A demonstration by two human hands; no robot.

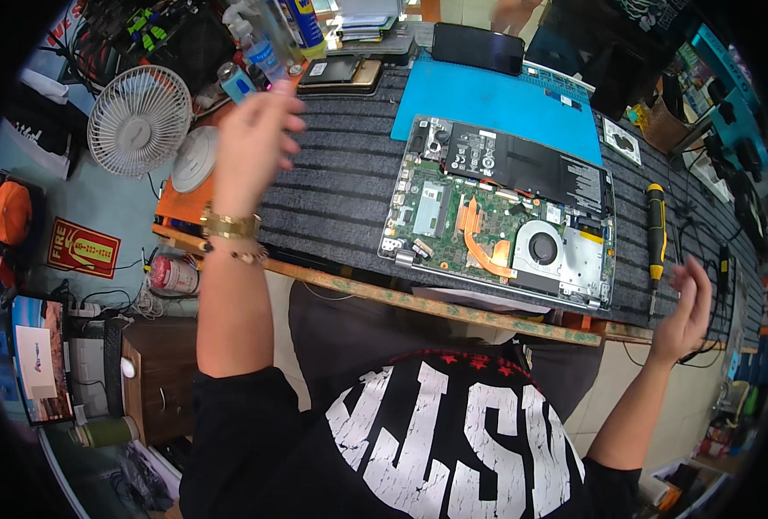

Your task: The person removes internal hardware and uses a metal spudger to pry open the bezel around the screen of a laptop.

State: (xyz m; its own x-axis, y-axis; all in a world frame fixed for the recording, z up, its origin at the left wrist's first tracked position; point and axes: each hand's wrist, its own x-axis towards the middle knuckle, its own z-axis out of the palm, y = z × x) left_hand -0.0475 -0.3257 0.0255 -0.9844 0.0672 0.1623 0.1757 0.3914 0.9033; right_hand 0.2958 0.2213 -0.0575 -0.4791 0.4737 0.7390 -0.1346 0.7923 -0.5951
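An open laptop base (501,212) lies on the striped grey cloth, its insides bare: a black battery (522,164), a green circuit board (444,251), a copper heat pipe (479,242) and a round fan (541,248). Raised over the bench's left side, my left hand (256,143) has its fingers loosely apart with nothing visible in them, near a small blue can (235,82) and bottles. My right hand (685,313) hovers by the front right edge, fingers spread and holding nothing. Just beyond it lies a yellow-and-black screwdriver (656,229). Neither hand touches the laptop.
Behind the laptop a blue mat (453,95) carries a black smartphone (477,49). Stacked phone-like devices (341,75) and a blue-and-yellow spray can (304,24) stand back left. A white fan (139,121) is at far left. Black cables (704,216) run along the right. Another person's hand (514,13) shows at the back.
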